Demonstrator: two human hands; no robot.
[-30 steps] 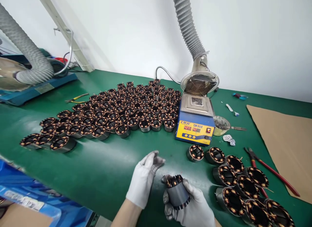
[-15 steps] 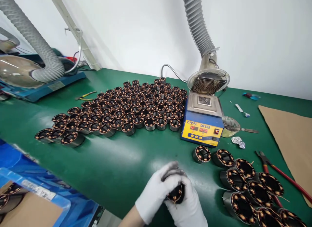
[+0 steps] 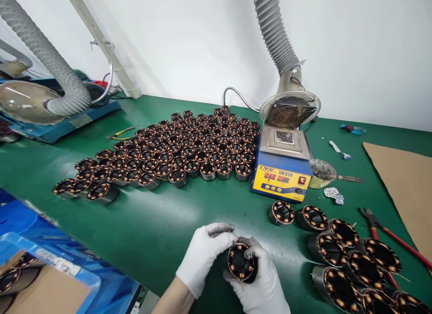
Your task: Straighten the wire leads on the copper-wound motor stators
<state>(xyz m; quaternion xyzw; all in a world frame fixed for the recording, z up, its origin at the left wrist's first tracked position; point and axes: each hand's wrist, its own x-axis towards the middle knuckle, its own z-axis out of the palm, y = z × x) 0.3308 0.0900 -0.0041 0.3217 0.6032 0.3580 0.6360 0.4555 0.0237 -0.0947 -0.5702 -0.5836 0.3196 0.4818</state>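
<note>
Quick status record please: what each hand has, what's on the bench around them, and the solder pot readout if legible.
left hand: gloved, fingers on the held stator
right hand: gloved, cradles it, open end facing camera
bench: green mat
upright stators: large group, far left
lying stators: right
solder pot: red digits, unreadable
pliers: red-handled, right

Stator block point(image 3: 175, 147) left of solder pot point(image 3: 282, 170); stator cluster point(image 3: 340, 251) right front; pliers point(image 3: 394, 237) beside cluster.

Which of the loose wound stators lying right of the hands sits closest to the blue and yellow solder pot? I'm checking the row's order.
The leftmost stator, just below the solder pot; the others trail off down and right.
</note>
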